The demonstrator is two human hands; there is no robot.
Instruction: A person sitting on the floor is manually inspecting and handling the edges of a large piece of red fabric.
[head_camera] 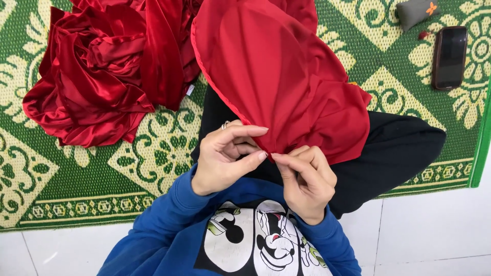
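A piece of red fabric (276, 76) drapes over my lap and legs in black trousers (404, 148). My left hand (225, 156), with a ring on one finger, pinches the fabric's near edge between thumb and forefinger. My right hand (307, 181) pinches the same edge right beside it, fingertips almost touching the left hand's. Both hands sit just above my blue sweatshirt (174, 230) with a cartoon print.
A crumpled heap of shiny red satin cloth (102, 71) lies at the upper left on a green and cream patterned mat (61, 179). A black phone (450, 57) and a small grey pouch (417, 11) lie at the upper right. White floor tiles (434, 235) border the mat.
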